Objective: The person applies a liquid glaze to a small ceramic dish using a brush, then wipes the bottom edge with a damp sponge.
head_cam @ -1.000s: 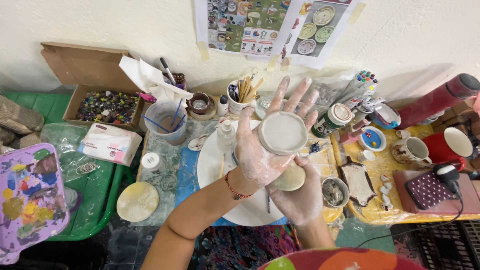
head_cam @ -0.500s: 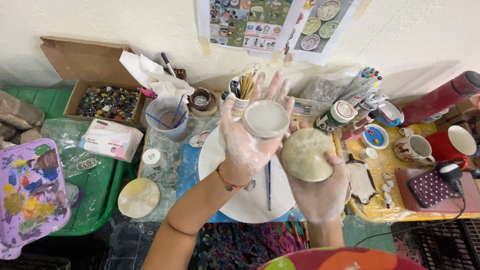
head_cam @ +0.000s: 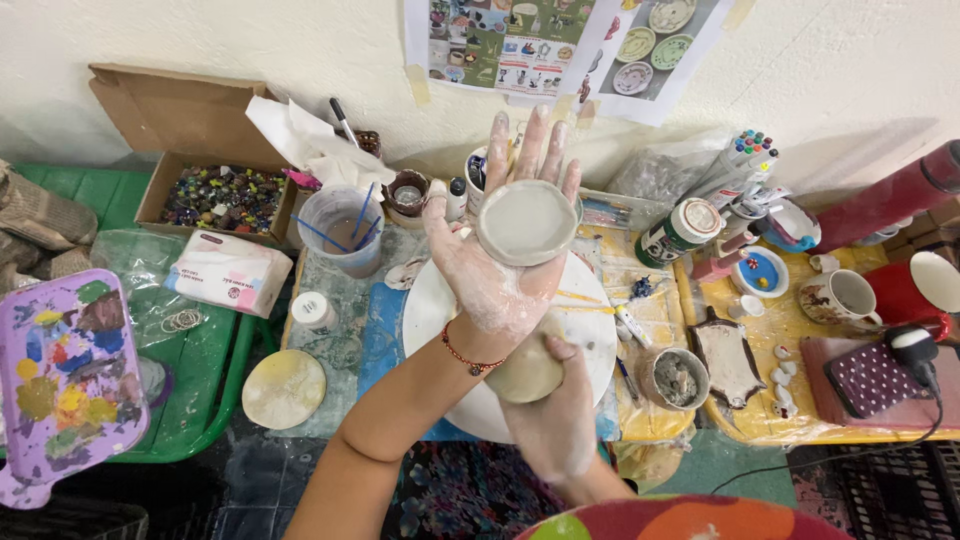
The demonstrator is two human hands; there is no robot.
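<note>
My left hand (head_cam: 495,265) is raised palm up with its fingers spread, smeared with pale clay. A flat round grey clay disc (head_cam: 527,222) rests on its fingers. A red bead bracelet (head_cam: 466,360) circles that wrist. Just below the wrist my right hand (head_cam: 555,420) grips a beige rounded lump (head_cam: 528,372), partly hidden behind the left forearm. Both hands hover over a white round board (head_cam: 600,335) on the table.
Behind stand a water cup with brushes (head_cam: 340,235), a cardboard box of beads (head_cam: 215,195), a tissue pack (head_cam: 228,270) and markers (head_cam: 740,160). A purple paint palette (head_cam: 60,380) and a yellowish disc (head_cam: 284,388) lie left. A small pot (head_cam: 678,378) and a mug (head_cam: 835,295) sit right.
My right hand with the beige lump has dropped from beside the disc to under my left wrist. My left hand has kept the disc raised on its fingers.
</note>
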